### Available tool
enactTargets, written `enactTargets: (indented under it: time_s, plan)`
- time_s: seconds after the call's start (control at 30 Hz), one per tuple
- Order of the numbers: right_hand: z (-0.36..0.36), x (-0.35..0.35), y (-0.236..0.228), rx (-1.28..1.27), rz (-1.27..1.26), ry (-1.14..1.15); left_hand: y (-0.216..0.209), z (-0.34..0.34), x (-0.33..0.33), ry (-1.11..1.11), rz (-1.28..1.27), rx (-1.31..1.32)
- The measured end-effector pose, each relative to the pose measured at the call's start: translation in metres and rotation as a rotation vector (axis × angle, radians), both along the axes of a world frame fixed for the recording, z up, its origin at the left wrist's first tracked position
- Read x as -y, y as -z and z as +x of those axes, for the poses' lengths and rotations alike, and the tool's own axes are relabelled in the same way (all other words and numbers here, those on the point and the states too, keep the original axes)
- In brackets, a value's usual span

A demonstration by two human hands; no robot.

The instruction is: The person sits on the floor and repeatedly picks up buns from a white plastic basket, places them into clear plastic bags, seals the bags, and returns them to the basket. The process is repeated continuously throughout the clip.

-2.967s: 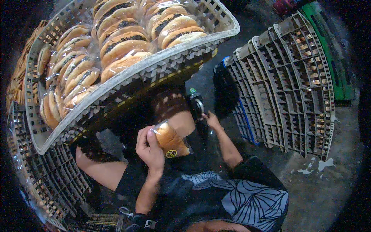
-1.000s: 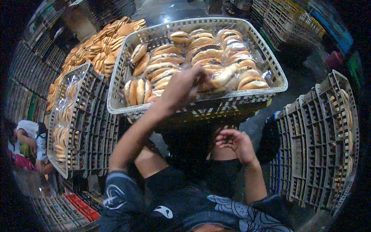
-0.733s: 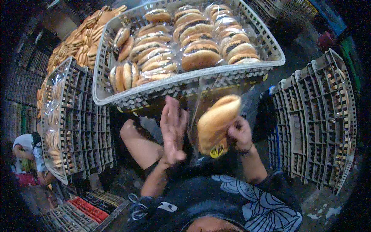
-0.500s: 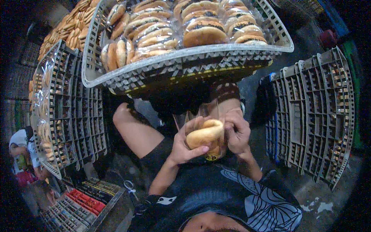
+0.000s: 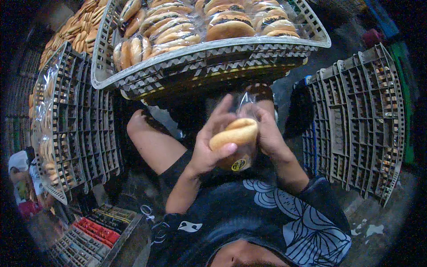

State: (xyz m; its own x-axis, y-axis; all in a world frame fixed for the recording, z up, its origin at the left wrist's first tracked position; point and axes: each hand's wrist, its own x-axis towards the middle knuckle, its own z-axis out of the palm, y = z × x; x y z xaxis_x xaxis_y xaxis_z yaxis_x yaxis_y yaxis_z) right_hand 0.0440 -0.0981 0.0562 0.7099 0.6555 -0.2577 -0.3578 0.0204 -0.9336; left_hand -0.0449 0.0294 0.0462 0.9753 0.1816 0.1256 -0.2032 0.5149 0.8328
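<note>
Head view, bun (image 5: 233, 134) in fingers (image 5: 226, 151), crate rim (image 5: 213, 46) apart

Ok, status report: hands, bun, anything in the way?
Left hand holding folded bun. Right hand at clear plastic bag. Off-white bun crate ahead, apart from both hands; nothing visibly in the way.
</note>
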Motion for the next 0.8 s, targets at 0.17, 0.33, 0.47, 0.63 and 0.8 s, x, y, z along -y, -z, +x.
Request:
enactTargets:
  time_s: [0.17,0.33,0.47,0.63,0.8]
  plan:
    - [0.000,0.008,-0.005,0.671,0.108,0.043,-0.001,-0.012,-0.001,-0.073,-0.035,-0.061]
    - [0.001,0.013,-0.012,0.501,0.108,-0.098,0.014,-0.006,-0.006,-0.039,0.051,-0.096]
    - [-0.005,0.004,-0.025,0.341,0.062,-0.049,-0.009,0.007,0.002,-0.189,0.308,-0.184]
    - [-0.010,-0.003,-0.017,0.406,0.021,0.146,-0.012,-0.003,0.009,-0.306,0.451,-0.221]
    - [-0.007,-0.004,-0.011,0.744,-0.047,0.019,-0.001,-0.009,-0.008,-0.272,0.768,-0.148]
